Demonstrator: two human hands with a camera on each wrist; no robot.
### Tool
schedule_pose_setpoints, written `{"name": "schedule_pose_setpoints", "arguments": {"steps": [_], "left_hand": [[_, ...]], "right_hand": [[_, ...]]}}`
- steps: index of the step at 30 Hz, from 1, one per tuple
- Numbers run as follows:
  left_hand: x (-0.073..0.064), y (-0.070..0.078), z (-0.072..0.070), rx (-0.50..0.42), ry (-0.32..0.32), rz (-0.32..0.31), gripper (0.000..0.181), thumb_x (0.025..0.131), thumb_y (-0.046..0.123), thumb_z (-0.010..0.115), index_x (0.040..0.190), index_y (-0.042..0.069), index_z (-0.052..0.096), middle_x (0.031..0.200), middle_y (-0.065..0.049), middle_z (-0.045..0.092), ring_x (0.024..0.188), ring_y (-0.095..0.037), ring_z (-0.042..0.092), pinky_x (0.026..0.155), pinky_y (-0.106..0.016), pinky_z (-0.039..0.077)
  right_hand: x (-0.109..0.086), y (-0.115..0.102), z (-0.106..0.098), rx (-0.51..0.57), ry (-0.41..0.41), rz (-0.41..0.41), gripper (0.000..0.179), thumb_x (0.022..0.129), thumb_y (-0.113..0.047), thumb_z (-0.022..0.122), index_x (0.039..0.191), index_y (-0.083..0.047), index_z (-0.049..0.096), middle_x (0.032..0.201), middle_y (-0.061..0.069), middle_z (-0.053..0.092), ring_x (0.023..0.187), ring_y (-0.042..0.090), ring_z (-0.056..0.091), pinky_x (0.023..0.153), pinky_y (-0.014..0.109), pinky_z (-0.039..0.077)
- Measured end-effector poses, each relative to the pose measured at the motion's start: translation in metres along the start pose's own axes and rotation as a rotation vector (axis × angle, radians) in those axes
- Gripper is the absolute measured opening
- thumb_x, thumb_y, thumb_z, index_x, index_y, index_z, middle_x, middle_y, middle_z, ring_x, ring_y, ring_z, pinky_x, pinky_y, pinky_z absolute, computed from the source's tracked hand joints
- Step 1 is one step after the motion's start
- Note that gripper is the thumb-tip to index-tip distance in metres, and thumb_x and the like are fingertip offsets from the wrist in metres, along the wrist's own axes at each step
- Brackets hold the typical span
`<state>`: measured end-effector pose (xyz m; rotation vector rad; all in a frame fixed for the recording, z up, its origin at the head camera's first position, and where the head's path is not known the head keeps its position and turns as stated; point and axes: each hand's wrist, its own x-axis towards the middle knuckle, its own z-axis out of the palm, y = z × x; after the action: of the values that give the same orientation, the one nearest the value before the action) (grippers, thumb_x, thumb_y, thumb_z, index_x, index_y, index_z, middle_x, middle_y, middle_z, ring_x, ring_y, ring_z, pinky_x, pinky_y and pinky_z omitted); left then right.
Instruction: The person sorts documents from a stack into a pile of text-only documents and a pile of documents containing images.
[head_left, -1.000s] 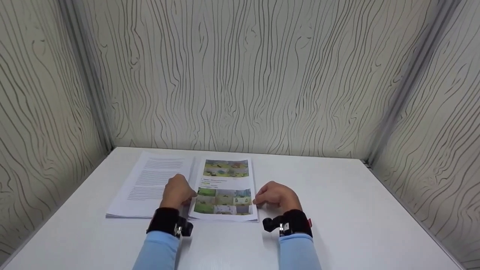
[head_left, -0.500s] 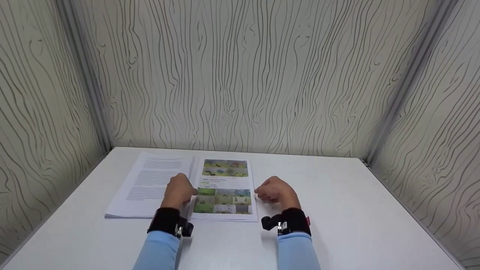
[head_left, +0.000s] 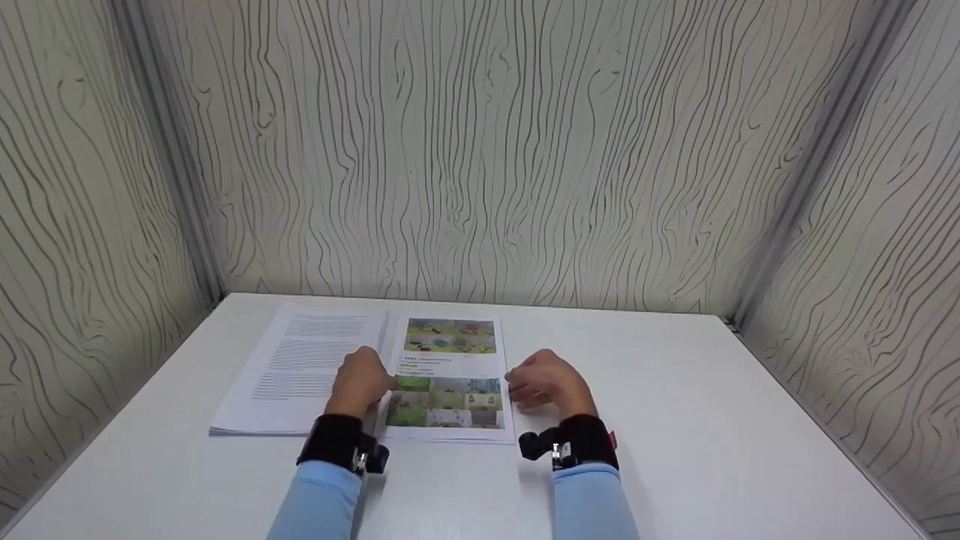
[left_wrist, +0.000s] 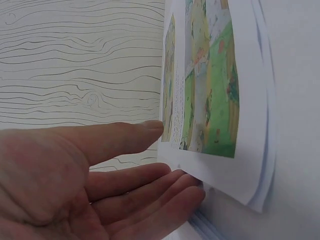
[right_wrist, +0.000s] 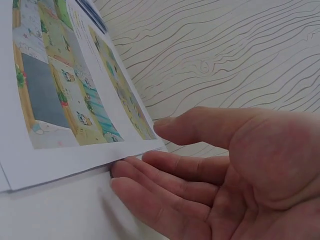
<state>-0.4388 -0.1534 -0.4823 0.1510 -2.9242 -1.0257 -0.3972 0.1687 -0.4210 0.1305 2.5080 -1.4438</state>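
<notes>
A stack of printed sheets with colour pictures [head_left: 448, 367] lies flat in the middle of the table. My left hand [head_left: 362, 381] is at its left edge, thumb over the margin. In the left wrist view the fingers [left_wrist: 145, 192] are loosely extended by the sheet edge, with a gap below the thumb. Across from it, my right hand [head_left: 546, 381] is at the right edge. Its fingertips [right_wrist: 122, 170] touch the sheets' side in the right wrist view, and the thumb is apart from the fingers. Some sheet edges look slightly offset at the near end.
A second stack of sheets with printed text [head_left: 300, 367] lies just left of the picture sheets, partly behind my left hand. The white table [head_left: 712, 420] is enclosed by wood-grain patterned panels [head_left: 465, 150] at the back and sides.
My right hand has shifted slightly forward along the right edge, came a little off it, and is back against it. My left hand and both stacks stay almost in place.
</notes>
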Motion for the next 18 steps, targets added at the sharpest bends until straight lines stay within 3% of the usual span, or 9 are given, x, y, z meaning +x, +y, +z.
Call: {"name": "schedule_pose_setpoints", "arguments": {"steps": [5,12,14,18], "left_hand": [[0.015,-0.01,0.007,-0.03,-0.026,-0.011,0.029,0.079,0.019,0.09,0.093,-0.001,0.075,0.08,-0.011,0.074,0.065,-0.025,0.067,0.053,-0.035,0.054],[0.005,-0.003,0.002,-0.072,-0.038,-0.033,0.029,0.08,0.019,0.091,0.092,-0.001,0.074,0.073,-0.01,0.073,0.054,-0.021,0.067,0.046,-0.032,0.053],[0.014,-0.01,0.006,-0.075,-0.052,-0.032,0.029,0.08,0.021,0.091,0.091,0.0,0.074,0.071,-0.009,0.073,0.053,-0.021,0.068,0.046,-0.032,0.053],[0.016,-0.014,0.006,-0.075,-0.057,-0.015,0.028,0.079,0.022,0.092,0.087,0.002,0.074,0.069,-0.009,0.073,0.053,-0.021,0.068,0.046,-0.033,0.053]], "right_hand": [[-0.002,0.0,-0.001,-0.008,-0.004,-0.006,0.031,0.099,-0.016,0.073,0.118,0.008,0.073,0.11,0.022,0.08,0.089,0.021,0.079,0.077,0.033,0.068],[-0.002,-0.003,-0.003,-0.022,-0.022,-0.019,0.036,0.101,-0.018,0.069,0.123,0.011,0.071,0.115,0.026,0.08,0.093,0.024,0.082,0.079,0.034,0.068],[-0.001,-0.003,-0.003,-0.025,-0.022,-0.014,0.035,0.101,-0.018,0.068,0.122,0.01,0.072,0.114,0.025,0.08,0.091,0.023,0.082,0.078,0.034,0.068],[-0.001,-0.002,-0.002,-0.02,-0.021,-0.006,0.033,0.102,-0.018,0.067,0.12,0.009,0.072,0.113,0.023,0.081,0.09,0.022,0.081,0.078,0.034,0.068]]}}
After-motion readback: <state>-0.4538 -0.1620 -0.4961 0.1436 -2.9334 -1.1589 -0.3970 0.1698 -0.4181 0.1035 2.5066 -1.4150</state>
